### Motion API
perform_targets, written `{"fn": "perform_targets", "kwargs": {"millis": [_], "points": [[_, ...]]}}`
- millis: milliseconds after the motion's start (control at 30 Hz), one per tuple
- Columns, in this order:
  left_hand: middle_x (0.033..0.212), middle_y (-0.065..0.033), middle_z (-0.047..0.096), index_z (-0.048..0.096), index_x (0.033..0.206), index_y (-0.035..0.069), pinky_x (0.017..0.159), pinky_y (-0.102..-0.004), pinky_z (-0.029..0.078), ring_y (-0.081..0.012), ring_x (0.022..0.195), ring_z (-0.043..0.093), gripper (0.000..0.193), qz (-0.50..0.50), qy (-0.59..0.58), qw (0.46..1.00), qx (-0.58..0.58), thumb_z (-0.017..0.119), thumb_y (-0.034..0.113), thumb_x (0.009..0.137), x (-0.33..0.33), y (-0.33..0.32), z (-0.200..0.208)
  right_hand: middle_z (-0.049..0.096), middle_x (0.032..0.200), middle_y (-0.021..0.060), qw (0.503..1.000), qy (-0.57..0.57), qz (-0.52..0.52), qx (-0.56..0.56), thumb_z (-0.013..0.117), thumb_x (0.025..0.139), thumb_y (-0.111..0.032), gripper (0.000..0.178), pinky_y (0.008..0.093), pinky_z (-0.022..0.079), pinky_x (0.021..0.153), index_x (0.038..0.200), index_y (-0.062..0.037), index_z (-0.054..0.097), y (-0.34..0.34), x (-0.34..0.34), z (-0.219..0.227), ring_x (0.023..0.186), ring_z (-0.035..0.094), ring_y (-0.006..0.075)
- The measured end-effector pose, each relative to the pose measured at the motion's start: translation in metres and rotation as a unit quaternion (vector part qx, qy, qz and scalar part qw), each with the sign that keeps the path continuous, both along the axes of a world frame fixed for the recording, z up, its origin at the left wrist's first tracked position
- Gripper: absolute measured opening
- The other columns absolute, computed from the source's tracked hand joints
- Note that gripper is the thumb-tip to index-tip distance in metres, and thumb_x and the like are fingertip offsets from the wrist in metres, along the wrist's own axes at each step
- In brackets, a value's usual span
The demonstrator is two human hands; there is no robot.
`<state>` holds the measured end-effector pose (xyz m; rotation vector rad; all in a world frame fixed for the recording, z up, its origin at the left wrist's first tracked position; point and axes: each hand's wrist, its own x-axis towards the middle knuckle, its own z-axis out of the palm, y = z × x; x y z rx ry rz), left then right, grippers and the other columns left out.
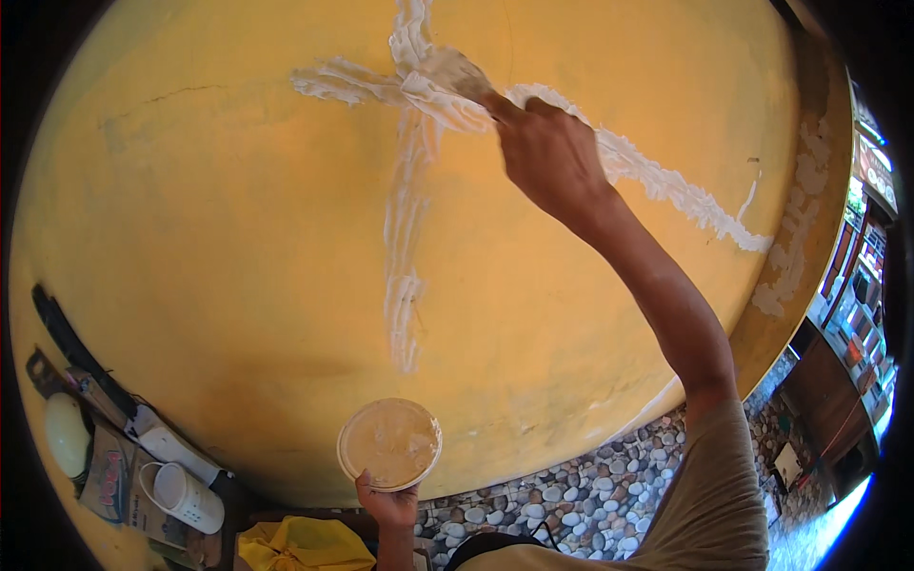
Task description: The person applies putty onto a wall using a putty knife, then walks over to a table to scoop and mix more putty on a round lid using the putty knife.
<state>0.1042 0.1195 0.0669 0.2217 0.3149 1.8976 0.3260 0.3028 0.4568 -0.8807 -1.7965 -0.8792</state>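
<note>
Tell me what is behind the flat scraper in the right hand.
White paste on the yellow wall shows around the flat scraper; whatever lies directly behind it and the right hand is covered.

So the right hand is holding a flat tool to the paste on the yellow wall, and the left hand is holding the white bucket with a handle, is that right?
Not quite: in the head view, the left hand holds a round container, while the white bucket is at the lower left. The rest is right.
</note>
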Motion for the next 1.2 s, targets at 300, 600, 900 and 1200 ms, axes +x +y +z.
{"fn": "perform_targets", "kwargs": {"millis": [300,600,900,1200], "points": [[0.139,-0.0124,0.043,0.035,0.139,0.010,0.096,-0.0560,0.043,-0.0340,0.124,0.045,0.060,-0.001,-0.013,1.000,-0.013,0.042,0.037,0.087,0.000,-0.001,-0.003,0.061,0.080,0.0199,0.993,-0.047,-0.044,-0.101,0.048,0.084,-0.005,0.035,0.0431,0.051,0.061,0.118,-0.0030,0.057,-0.002,-0.024,-0.017,0.071,0.064,0.0318],[0.140,-0.0143,0.040,0.032,0.140,0.010,0.100,-0.0557,0.039,-0.0350,0.126,0.042,0.061,-0.023,-0.002,1.000,0.000,0.043,0.038,0.087,-0.004,-0.002,0.001,0.061,0.077,0.0159,0.994,-0.007,-0.075,-0.083,0.053,0.086,-0.012,0.030,0.0443,0.050,0.062,0.114,-0.0129,0.061,-0.016,0.029,-0.016,0.070,0.062,0.0333],[0.141,-0.0143,0.039,0.032,0.140,0.010,0.100,-0.0569,0.040,-0.0353,0.127,0.042,0.062,-0.016,-0.006,1.000,0.002,0.043,0.037,0.086,-0.002,-0.004,0.003,0.062,0.078,0.0197,0.998,-0.030,-0.029,-0.039,0.050,0.079,-0.005,0.024,0.0416,0.052,0.059,0.100,-0.0015,0.061,-0.012,-0.022,0.012,0.069,0.064,0.0332],[0.141,-0.0145,0.039,0.033,0.140,0.010,0.100,-0.0562,0.040,-0.0355,0.127,0.042,0.063,-0.010,-0.018,1.000,-0.010,0.045,0.039,0.086,-0.008,-0.001,-0.005,0.060,0.080,0.0204,0.984,-0.048,-0.047,-0.163,0.048,0.084,-0.007,0.030,0.0452,0.051,0.061,0.112,-0.0022,0.058,-0.025,-0.026,-0.041,0.067,0.063,0.0341]]}}
